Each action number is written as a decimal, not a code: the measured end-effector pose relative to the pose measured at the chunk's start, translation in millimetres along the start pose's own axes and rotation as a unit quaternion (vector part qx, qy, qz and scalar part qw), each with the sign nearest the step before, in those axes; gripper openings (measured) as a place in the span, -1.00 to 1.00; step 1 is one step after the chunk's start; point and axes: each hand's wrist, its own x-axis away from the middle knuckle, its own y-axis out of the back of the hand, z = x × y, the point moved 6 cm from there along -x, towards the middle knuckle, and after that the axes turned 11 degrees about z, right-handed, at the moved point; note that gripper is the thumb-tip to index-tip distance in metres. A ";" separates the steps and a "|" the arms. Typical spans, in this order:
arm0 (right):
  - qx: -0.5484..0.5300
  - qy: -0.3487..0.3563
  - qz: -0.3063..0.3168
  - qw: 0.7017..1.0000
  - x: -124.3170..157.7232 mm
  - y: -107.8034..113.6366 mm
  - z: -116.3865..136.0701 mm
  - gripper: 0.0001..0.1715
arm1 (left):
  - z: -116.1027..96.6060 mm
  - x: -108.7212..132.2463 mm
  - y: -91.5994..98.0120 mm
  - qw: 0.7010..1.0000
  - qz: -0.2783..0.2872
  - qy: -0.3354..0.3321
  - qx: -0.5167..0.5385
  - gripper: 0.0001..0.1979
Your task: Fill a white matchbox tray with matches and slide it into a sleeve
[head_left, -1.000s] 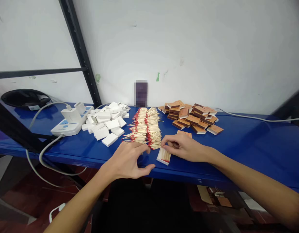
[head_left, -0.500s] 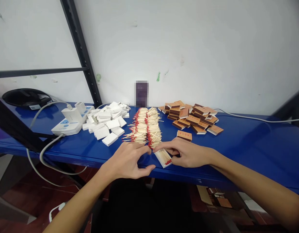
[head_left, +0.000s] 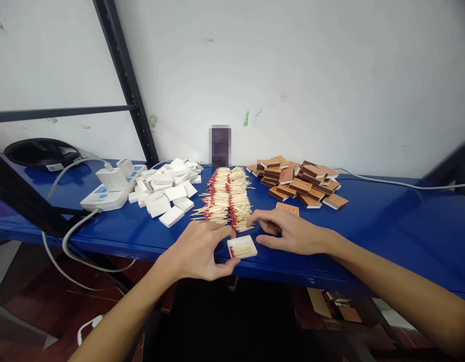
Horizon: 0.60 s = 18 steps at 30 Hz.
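My left hand (head_left: 200,249) curls its index finger and thumb round the left end of a small white matchbox tray (head_left: 242,247) holding a few red-tipped matches. The tray lies on the blue table (head_left: 386,221) near its front edge. My right hand (head_left: 288,231) rests just right of the tray with loosely spread fingers. Its index tip is at the near end of the match pile (head_left: 228,198) and its thumb is beside the tray. A single brown matchbox sleeve (head_left: 287,207) lies just behind that hand.
A heap of white trays (head_left: 168,193) sits left of the matches, and a heap of brown sleeves (head_left: 296,181) sits right. A power strip (head_left: 104,193) with cables and a black object (head_left: 39,151) are far left. A black shelf post (head_left: 122,75) rises behind.
The tray of matches has moved left from under my right hand and turned crosswise. My left hand now grips it, and my right hand has let go and shifted toward the match pile.
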 end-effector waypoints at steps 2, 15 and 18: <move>0.025 -0.013 -0.015 0.999 0.2 2.6 -6.2 -0.81 | -0.4 0.6 0.7 1.000 -0.004 -0.001 -0.004 -0.70; 0.035 -0.021 -0.027 0.999 -7.8 -2.0 -17.5 -0.76 | -0.2 1.7 -0.3 0.999 0.025 0.021 -0.001 -0.67; 0.030 -0.030 -0.029 0.999 -6.8 -0.1 -17.1 -0.76 | 0.7 1.3 -0.4 0.999 0.029 0.028 -0.004 -0.67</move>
